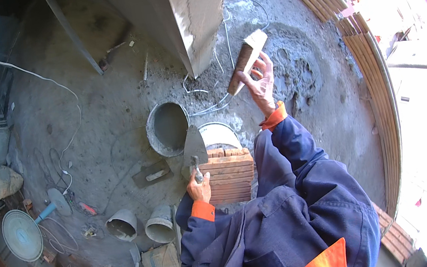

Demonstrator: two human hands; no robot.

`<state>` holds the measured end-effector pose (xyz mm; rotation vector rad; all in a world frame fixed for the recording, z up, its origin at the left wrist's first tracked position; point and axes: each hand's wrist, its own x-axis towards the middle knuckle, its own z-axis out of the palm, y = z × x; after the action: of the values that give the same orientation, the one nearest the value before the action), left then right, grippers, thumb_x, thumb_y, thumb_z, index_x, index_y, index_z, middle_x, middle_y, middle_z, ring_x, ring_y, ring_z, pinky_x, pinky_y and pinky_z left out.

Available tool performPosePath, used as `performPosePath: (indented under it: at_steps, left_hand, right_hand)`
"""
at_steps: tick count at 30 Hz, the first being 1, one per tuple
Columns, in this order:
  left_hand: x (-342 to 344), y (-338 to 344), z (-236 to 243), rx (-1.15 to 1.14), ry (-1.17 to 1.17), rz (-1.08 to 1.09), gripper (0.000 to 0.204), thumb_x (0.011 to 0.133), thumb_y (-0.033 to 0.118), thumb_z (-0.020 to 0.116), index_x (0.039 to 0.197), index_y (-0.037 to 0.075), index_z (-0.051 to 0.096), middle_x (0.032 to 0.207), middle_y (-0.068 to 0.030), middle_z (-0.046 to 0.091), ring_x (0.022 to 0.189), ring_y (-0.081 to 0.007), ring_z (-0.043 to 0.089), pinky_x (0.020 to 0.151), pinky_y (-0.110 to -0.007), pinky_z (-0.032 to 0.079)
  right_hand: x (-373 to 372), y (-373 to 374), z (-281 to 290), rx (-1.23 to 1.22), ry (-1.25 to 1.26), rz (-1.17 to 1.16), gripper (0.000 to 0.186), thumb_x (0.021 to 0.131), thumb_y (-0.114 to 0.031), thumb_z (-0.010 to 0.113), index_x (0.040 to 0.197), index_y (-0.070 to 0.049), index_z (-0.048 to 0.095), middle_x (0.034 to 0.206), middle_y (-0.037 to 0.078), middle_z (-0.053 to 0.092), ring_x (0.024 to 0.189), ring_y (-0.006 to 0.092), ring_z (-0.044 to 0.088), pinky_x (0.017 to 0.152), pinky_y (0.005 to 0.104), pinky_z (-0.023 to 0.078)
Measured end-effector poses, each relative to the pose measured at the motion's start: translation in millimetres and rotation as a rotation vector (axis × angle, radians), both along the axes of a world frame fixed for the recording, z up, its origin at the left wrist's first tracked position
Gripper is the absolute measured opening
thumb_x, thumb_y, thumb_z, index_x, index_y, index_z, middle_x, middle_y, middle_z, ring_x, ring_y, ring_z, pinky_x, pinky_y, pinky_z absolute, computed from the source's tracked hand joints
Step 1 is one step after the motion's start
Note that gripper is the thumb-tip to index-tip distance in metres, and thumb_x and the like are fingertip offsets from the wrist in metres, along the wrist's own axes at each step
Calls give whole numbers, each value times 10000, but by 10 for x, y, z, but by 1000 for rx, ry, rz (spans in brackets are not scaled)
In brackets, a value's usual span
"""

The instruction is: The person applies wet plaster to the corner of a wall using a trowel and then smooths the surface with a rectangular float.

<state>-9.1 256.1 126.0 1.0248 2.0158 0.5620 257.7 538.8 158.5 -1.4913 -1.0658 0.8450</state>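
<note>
Concrete floor spreads all around; the left hand wraps a trowel beside stacked bricks, while the right hand grips a single brick that could drop onto the white cable if its fingertips slip.

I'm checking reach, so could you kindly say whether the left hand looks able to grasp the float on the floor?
Probably not right now: the left hand already grips a trowel, although the float lies uncovered nearby.
</note>
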Motion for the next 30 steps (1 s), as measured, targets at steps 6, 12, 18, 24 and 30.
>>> performPosePath:
  at_steps: [6, 12, 18, 24, 30]
  left_hand:
    - [25, 49, 66, -114, 21, 42, 567, 772, 262, 795, 1254, 5, 644, 1163, -240, 683, 1082, -389, 657, 936, -422, 505]
    - [-23, -99, -58, 81, 44, -20, 492, 772, 180, 794, 1214, 10, 655, 990, -188, 716, 895, -277, 695, 817, -378, 532]
    - [25, 38, 147, 81, 32, -41, 505, 758, 191, 796, 1206, 0, 661, 851, -168, 688, 747, -240, 645, 732, -371, 523]
    - [30, 5, 81, 124, 7, -7, 517, 764, 219, 802, 1213, 6, 658, 1009, -245, 704, 910, -369, 704, 808, -401, 536]
    - [113, 49, 185, 166, 89, -5, 526, 761, 177, 795, 1243, 22, 652, 1033, -257, 698, 946, -383, 703, 820, -390, 539]
  right_hand:
    - [-356, 828, 859, 775, -559, -22, 1023, 647, -397, 915, 1435, -6, 394, 1266, 185, 525, 1146, 307, 504, 1006, 452, 405]
    - [-805, 1066, 319, 969, -559, -87, 1017, 654, -422, 906, 1441, -26, 396, 1179, 165, 505, 1068, 313, 476, 953, 470, 378]
    - [-898, 801, -1515, 527, -285, -95, 1035, 662, -372, 918, 1445, -20, 340, 1316, 210, 479, 1211, 354, 485, 1033, 459, 401]
    - [-722, 1286, 92, 1069, -626, -132, 976, 707, -417, 848, 1464, -34, 366, 1298, 212, 496, 1199, 381, 458, 1049, 538, 296]
    - [-511, 1499, 1701, 1378, -638, -113, 751, 762, -325, 769, 1403, -41, 501, 1261, 208, 545, 1104, 388, 502, 960, 495, 393]
